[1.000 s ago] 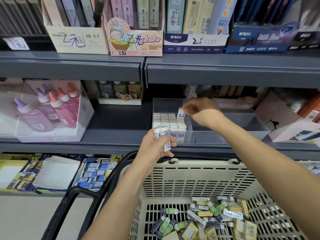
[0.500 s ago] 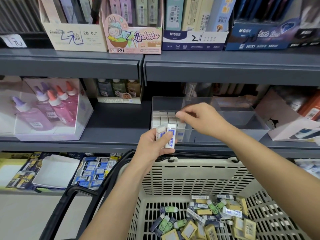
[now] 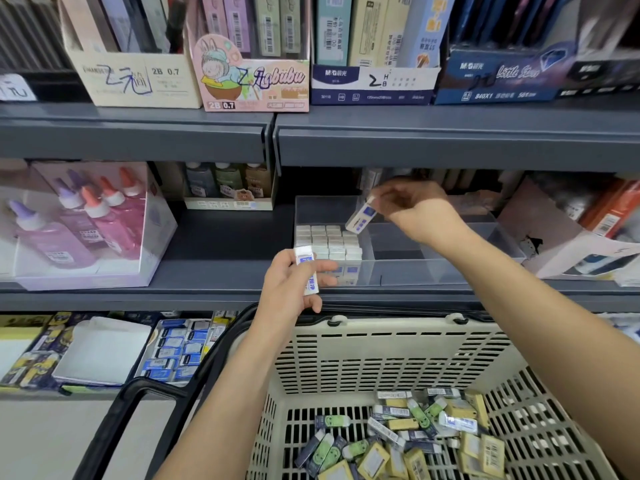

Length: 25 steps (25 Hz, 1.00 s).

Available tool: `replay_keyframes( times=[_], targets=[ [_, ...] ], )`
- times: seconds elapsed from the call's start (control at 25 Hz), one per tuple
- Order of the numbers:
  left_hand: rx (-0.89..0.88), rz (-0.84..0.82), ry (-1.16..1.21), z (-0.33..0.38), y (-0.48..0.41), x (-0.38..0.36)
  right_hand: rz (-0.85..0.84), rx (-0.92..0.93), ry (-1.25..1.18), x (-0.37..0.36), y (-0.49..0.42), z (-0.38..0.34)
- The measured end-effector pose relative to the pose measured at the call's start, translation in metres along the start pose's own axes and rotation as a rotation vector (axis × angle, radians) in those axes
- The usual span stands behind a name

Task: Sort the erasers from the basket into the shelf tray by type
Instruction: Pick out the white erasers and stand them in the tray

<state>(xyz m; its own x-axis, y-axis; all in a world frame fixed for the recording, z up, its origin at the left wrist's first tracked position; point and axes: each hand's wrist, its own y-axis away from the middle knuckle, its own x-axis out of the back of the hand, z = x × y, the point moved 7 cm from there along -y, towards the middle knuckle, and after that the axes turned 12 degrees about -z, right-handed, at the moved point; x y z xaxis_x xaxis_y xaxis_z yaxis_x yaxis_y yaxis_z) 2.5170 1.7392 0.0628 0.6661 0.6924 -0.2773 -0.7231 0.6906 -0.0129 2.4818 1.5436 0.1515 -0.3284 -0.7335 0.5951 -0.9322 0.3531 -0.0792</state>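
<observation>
Right hand fingers pinching blurred eraser above clear tray, left hand fingers curled round second eraser, labels unreadable

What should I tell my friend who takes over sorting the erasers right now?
Left grip holds a blue-label eraser by the shelf edge.
Right grip pinches a tilted eraser over the shelf tray.
Done: white eraser rows fill much of the tray's left compartment.
Left: seat both held erasers, then sort the mixed erasers in the basket, green, yellow and dark, probably into the bare compartments.
</observation>
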Motion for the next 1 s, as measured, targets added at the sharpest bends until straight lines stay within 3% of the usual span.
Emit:
replay_keyframes(
  times=[0.12,0.36,0.88,1.0],
  targets=[
    [-0.058,0.056,-0.097,0.005,0.003,0.004,-0.006,-0.036,0.261,-0.003,-0.011,0.004],
    [-0.089,0.068,-0.191,0.009,0.004,0.006,-0.084,-0.030,0.420,-0.024,-0.020,0.006],
    [-0.021,0.029,-0.124,0.000,0.003,0.000,-0.142,-0.038,0.485,-0.053,-0.022,0.021],
    [0.003,0.044,-0.116,-0.003,0.001,0.000,-0.145,0.094,0.353,-0.047,-0.003,0.002]
  ],
)
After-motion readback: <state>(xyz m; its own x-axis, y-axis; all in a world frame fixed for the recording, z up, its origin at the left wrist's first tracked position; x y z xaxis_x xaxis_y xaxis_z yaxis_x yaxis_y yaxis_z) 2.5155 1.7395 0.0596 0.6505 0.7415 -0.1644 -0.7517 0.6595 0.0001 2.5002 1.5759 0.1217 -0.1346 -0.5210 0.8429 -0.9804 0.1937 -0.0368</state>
